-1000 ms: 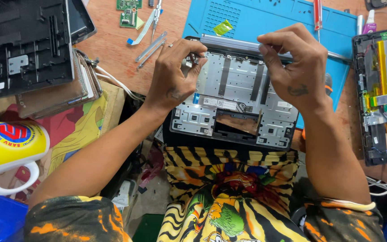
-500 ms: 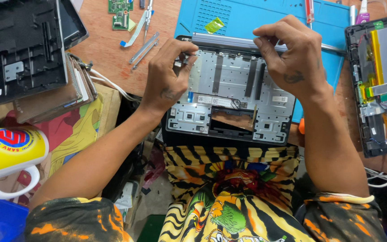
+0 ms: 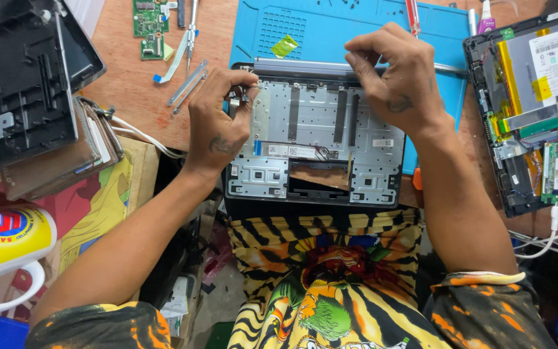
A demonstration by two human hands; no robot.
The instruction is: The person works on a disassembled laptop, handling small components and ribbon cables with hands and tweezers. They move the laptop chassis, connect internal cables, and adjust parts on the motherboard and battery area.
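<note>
The opened laptop base (image 3: 318, 139) lies on the blue mat (image 3: 330, 32) at the counter's near edge. The left hand (image 3: 217, 119) pinches its far-left hinge corner; the right hand (image 3: 398, 77) pinches the far edge. A white rectangular label (image 3: 382, 143) sits right of centre, a yellow-green sticker (image 3: 283, 46) farther off.

A blue mat (image 3: 330, 32) lies on the wooden bench (image 3: 137, 97). At the far left sits a black laptop shell (image 3: 20, 84), with a small green circuit board (image 3: 148, 18) and tweezers (image 3: 188, 81) nearby. An opened tablet (image 3: 537, 110) lies at the right; a yellow mug (image 3: 4, 249) stands lower left.
</note>
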